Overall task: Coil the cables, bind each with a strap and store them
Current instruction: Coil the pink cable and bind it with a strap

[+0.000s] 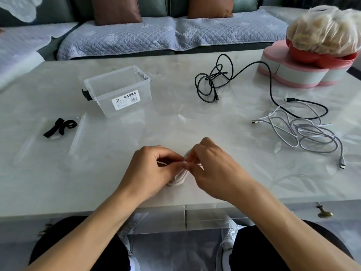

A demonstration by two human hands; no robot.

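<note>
I hold the small white round-cord cable bundle (pixel 178 178) low over the near edge of the pale glossy marble-patterned desk (pixel 175 118), just in front of me. My left hand (pixel 151 171) curls its fingers round the loops on one side, and my right hand (pixel 212 171) pinches the strands at the top where the two hands meet. I cannot tell whether that pinch is on a plug end or only on a turn of cord; my fingers hide it.

The main risk, as I judge it, is that the coil springs open. The cord looks smooth and a little stiff, so the loops want to spread the moment either grip slackens. The black flat fabric straps (pixel 59 127) lie well apart on my far left, and reaching for one means one hand must keep the whole bundle alone. If a loop slips then, the turns go uneven and the strap closes on a lopsided bunch.

The clear rectangular plastic storage box with a white label (pixel 119 90) stands open beyond the straps, rigid and thin-walled; a loosely bound coil would probably unwind inside it.

Two cables wait on my right: a thin black cable in loose tangled loops (pixel 212 83), and a pale grey braided-looking cable heaped in overlapping loops (pixel 312 133). The black one trails across the grey heap, so pulling either may drag the other along the slick desk.
</note>
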